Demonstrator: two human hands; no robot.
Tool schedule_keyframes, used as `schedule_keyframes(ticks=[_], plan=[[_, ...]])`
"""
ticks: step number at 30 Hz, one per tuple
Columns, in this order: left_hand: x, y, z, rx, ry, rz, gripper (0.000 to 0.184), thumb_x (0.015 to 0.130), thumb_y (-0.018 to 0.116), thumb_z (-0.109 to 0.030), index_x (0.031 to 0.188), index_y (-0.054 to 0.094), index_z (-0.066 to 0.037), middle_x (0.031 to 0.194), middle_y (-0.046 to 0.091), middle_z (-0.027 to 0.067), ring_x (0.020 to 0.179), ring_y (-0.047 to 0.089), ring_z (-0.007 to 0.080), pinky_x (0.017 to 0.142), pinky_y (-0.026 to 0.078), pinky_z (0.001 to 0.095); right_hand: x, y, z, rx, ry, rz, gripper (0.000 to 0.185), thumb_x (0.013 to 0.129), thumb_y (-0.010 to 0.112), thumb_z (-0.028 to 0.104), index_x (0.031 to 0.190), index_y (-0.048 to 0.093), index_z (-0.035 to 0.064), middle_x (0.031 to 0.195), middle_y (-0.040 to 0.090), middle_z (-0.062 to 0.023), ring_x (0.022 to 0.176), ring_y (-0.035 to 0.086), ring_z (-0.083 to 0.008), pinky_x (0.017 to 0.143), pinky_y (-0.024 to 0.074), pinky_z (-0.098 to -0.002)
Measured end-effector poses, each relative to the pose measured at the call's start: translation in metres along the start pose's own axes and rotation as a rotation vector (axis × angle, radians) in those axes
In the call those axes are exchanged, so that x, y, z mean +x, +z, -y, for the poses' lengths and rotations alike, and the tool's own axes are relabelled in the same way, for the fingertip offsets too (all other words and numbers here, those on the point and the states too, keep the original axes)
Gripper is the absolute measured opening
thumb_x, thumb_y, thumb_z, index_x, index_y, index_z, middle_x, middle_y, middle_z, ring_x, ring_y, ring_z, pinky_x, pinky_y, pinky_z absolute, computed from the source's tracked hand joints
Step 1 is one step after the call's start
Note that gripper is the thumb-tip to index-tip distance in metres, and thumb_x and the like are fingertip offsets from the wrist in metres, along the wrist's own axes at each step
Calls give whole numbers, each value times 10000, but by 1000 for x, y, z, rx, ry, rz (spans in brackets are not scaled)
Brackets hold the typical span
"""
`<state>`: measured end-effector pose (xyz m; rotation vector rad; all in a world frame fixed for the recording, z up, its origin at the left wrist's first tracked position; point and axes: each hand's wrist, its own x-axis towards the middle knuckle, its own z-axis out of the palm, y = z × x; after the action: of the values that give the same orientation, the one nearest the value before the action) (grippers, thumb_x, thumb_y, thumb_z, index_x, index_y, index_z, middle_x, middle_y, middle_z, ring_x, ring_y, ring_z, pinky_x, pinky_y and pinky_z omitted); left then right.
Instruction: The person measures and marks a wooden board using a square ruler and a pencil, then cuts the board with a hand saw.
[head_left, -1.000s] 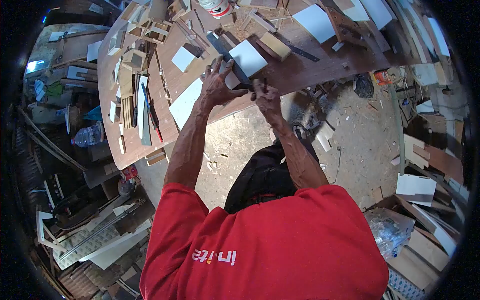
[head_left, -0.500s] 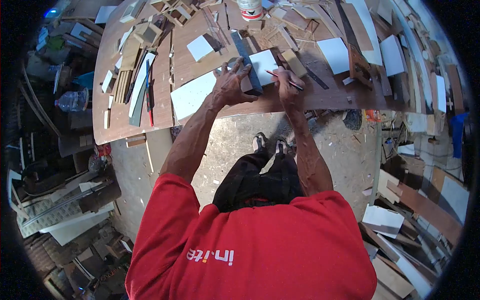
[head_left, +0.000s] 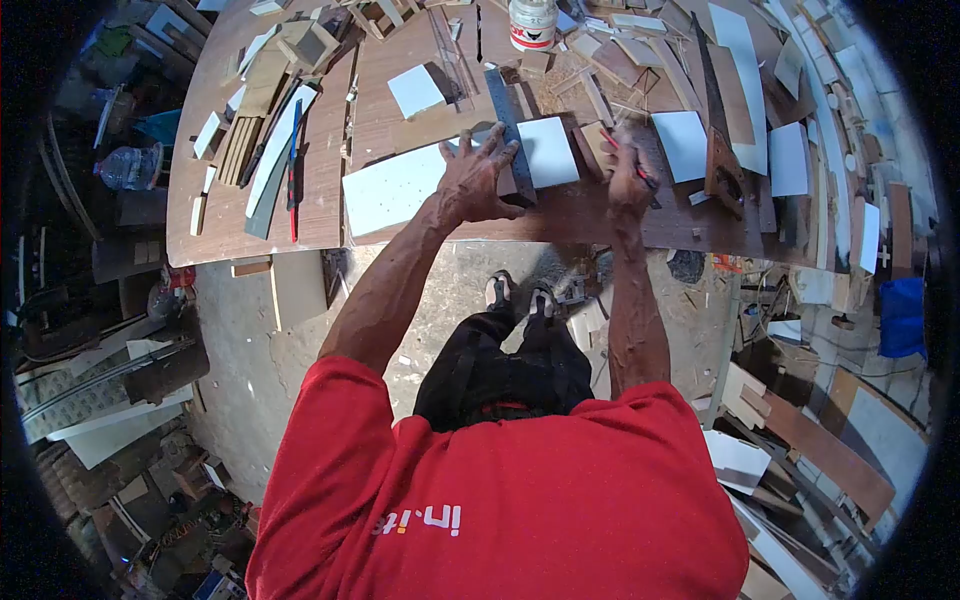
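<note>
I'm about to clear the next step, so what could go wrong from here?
The dark, long straight bar might shift or twist, since only the left grip, spread over it and the white, speckled flat panel, appears to steady it.

The right grip, holding a slim red-and-black pencil-like tool, could brush the dark-bladed, brown-handled handsaw lying to its right.

Spread the left hand [head_left: 478, 180] over the white board [head_left: 395, 192] and against the dark bar [head_left: 508, 120]. Held a slim red tool [head_left: 609, 137] in the right hand [head_left: 628, 182], left of a handsaw [head_left: 723, 172] on the cluttered brown table [head_left: 575, 215]. Wore a red shirt [head_left: 560, 490].
</note>
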<state>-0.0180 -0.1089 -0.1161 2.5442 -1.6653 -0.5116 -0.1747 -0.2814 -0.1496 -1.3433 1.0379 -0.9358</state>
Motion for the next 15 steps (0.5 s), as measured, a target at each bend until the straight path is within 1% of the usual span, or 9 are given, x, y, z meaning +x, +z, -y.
schedule_keyframes(ticks=[4, 5, 7, 8, 9, 10, 11, 13, 15], plan=[[1, 2, 1, 7, 2, 7, 1097, 541, 819, -621, 1453, 378, -201, 1566, 191, 102, 1360, 210, 508, 1046, 175, 755, 2, -6, 13, -62, 0, -30, 277, 941, 566, 241, 1000, 698, 4, 846, 710, -58, 720, 606, -143, 677, 471, -290], [0, 3, 1, 4, 2, 10, 1097, 541, 819, -621, 1453, 378, -201, 1566, 191, 102, 1360, 210, 508, 1046, 175, 755, -1, -4, 17, -94, -15, 13, 267, 924, 582, 237, 982, 700, 5, 844, 709, -60, 731, 611, -140, 692, 475, -294], [0, 4, 2, -43, 41, -71, 1094, 513, 822, -614, 1407, 440, -113, 1537, 255, 140, 1343, 249, 503, 985, 179, 794, -5, 2, 16, -127, -31, 57, 258, 907, 598, 234, 964, 701, 5, 841, 708, -63, 743, 616, -138, 707, 479, -298], [0, 4, 2, -43, 41, -71, 1094, 513, 822, -614, 1407, 440, -113, 1537, 255, 140, 1343, 249, 503, 985, 179, 794, -6, 7, 8, -83, -58, 121, 242, 886, 611, 226, 949, 701, 11, 840, 706, -71, 755, 626, -144, 724, 485, -302], [1, 3, 2, -19, 21, -32, 1094, 527, 821, -616, 1429, 410, -154, 1549, 226, 125, 1351, 230, 506, 1008, 183, 779, -7, 13, 2, -37, -86, 186, 226, 865, 625, 217, 934, 702, 16, 840, 705, -79, 767, 635, -151, 740, 490, -306], [1, 2, 1, 5, 1, 8, 1096, 540, 819, -618, 1450, 380, -194, 1561, 197, 110, 1358, 211, 508, 1031, 186, 764, -8, 19, -3, -163, -135, 244, 286, 927, 570, 243, 1031, 669, -4, 856, 704, -25, 728, 596, -102, 676, 473, -267], [1, 1, 1, 6, 0, 8, 1096, 540, 819, -618, 1450, 380, -194, 1561, 197, 110, 1358, 211, 508, 1031, 186, 764, -9, 23, -8, -162, -135, 244, 286, 927, 570, 243, 1031, 669, -4, 856, 704, -25, 728, 596, -102, 676, 473, -267], [1, 1, 1, 4, 6, 11, 1093, 534, 824, -608, 1444, 387, -189, 1559, 202, 115, 1353, 216, 512, 1013, 192, 775, -19, 37, 6, -281, -121, 339, 201, 841, 639, 220, 935, 705, 56, 844, 694, -92, 778, 657, -196, 722, 505, -332], [1, 1, 2, -6, 9, 2, 1094, 528, 828, -601, 1443, 389, -192, 1559, 203, 117, 1349, 220, 515, 1007, 192, 778, -17, 47, -10, -221, -158, 363, 213, 846, 639, 233, 948, 703, 58, 860, 695, -114, 781, 660, -214, 717, 508, -337]])
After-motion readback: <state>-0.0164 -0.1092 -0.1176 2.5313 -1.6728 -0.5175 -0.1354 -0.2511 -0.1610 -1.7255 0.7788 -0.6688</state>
